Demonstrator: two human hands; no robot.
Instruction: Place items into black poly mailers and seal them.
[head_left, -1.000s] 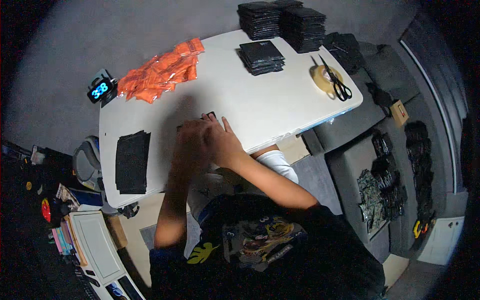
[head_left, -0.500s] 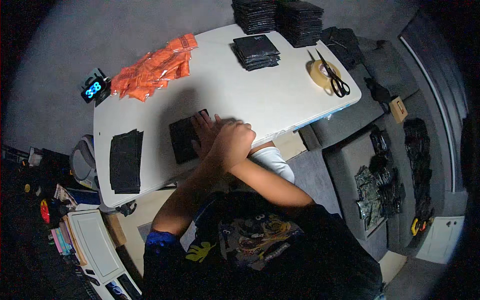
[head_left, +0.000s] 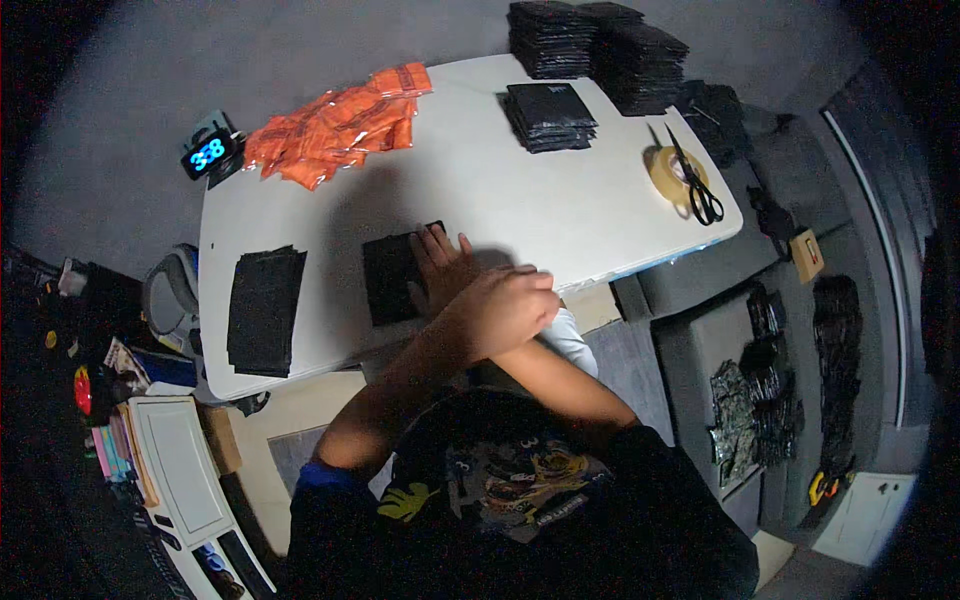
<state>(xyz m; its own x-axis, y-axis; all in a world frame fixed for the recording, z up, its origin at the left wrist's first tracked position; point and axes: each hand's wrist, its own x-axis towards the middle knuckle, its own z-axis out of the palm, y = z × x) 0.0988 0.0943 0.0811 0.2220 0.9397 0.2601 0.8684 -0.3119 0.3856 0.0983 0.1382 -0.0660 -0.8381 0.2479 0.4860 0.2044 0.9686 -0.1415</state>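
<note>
**Hands pressing one black sheet flat, most stock untouched**

Head view: black sheet (head_left: 392, 278) lies mid-bench (head_left: 520, 210), just beside a finished-looking black stack (head_left: 263, 310). Right hand (head_left: 443, 265) is spread flat on the sheet, gripping nothing; left hand (head_left: 503, 310) crosses over it, loosely curled, its grip hidden. Orange packets (head_left: 340, 122) and the far black piles (head_left: 595, 42) seem to remain. Since half a second ago, the left hand has slid rightward.

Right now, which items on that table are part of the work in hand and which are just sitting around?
In hand:
- black pouch, pressed flat under the right hand
- left hand, crossed over the right wrist

Lying about:
- black stack at the table's left
- orange packets
- small black pile
- tape roll and scissors
- digital clock
</note>
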